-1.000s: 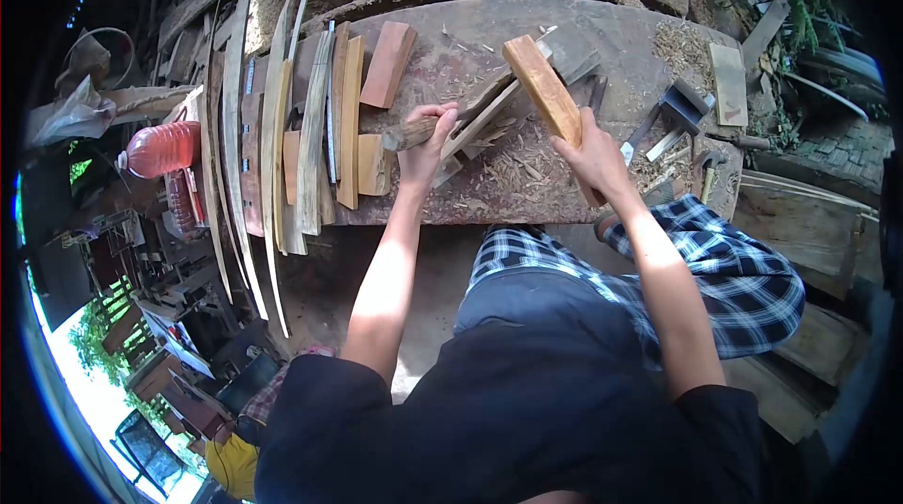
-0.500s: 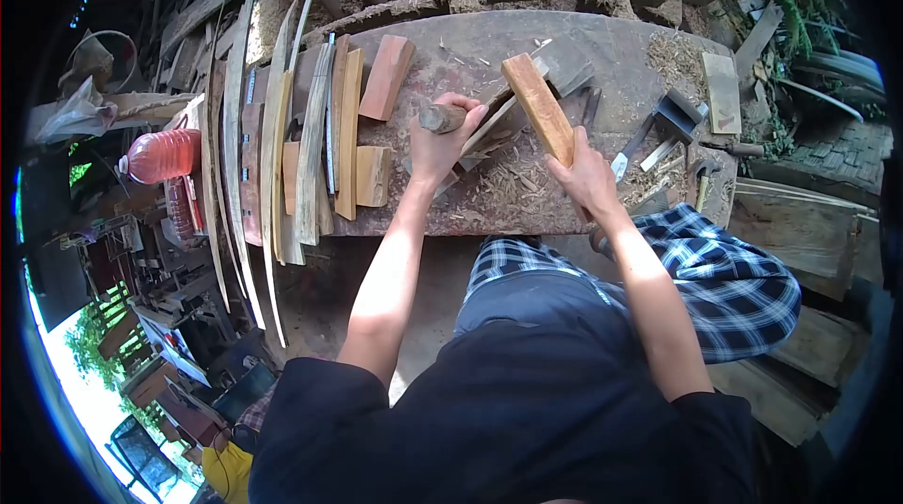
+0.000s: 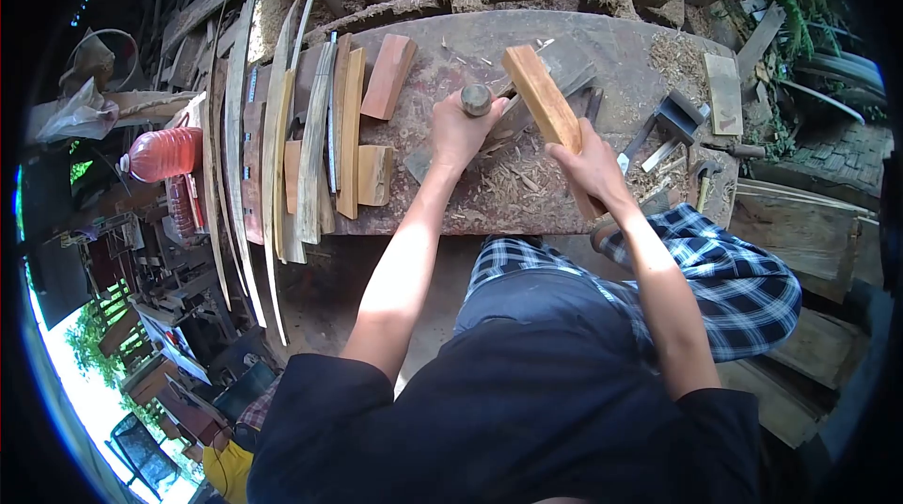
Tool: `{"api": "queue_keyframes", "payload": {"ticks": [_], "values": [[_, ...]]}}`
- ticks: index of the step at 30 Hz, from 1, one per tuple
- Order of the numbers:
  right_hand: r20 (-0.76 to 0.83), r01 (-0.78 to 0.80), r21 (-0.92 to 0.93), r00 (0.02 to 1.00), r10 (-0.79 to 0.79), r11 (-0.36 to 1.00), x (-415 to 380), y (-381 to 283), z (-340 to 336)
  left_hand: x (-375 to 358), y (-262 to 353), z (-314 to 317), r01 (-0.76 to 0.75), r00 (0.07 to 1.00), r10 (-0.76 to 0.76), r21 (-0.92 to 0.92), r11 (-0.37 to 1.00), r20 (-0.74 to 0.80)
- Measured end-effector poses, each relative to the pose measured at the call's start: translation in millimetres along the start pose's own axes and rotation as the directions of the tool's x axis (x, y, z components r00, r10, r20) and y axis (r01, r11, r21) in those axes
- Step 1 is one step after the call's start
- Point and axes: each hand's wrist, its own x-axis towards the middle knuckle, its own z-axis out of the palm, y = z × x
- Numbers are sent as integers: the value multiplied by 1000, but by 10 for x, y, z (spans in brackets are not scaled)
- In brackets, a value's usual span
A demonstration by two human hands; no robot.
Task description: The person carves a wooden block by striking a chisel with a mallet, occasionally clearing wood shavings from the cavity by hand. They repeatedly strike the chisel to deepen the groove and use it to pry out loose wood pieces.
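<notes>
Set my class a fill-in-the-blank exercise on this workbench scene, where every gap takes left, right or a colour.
1. The wooden block is in the person's ____ hand.
2. The person's ____ hand grips a round-ended handle.
3. The larger bottle is nearer the picture's ____ edge than its other side edge.
4. The garment at the lower left is bright ____.

Missing words: right; left; left; yellow.

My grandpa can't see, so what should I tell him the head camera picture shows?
A person's left hand grips a round-ended handle and the right hand holds a thick wooden block, above a workbench littered with wood shavings. Long wooden strips lie to the left.
</notes>
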Motion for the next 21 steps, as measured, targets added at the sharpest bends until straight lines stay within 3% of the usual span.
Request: {"api": "queue_keyframes", "payload": {"ticks": [2,4,5,7,8,10,11,14,15,18,19,21], "values": [[12,-3,97,1000,1,995,-105,-343,-281,94,-42,72,19,1000,-19,17,1000,7],[-125,175,235,981,-149,956,-245,-770,-510,130,-57,69,42,999,-42,44,998,10],[-121,169,239,982,-143,956,-324,-923,-557,126,-16,42,40,999,-42,64,997,29],[-289,454,350,884,-367,819,-419,-1118,-634,153,-116,91,-9,999,8,3,1000,39],[-290,456,350,883,-368,818,-401,-1103,-624,163,-161,107,-10,999,10,4,1000,37],[16,301,-1,954,-301,954,-327,-1032,-576,160,-174,101,-138,990,139,142,980,4],[89,262,70,959,-267,963,-280,-988,-594,151,-198,107,-50,998,44,196,979,33],[-45,304,101,952,-301,947,-339,-985,-630,73,-114,40,-49,996,43,75,996,83],[-99,316,195,948,-302,928,-379,-1028,-614,60,-134,59,-106,992,111,-74,992,60],[-67,291,185,957,-283,939,-331,-986,-489,70,-148,30,-54,997,50,60,997,65],[43,226,133,971,-233,965,-244,-932,-453,80,-181,56,-34,999,33,102,994,18],[-2,222,137,975,-224,965,-158,-761,-400,48,-213,51,-37,999,37,58,998,3]]}}
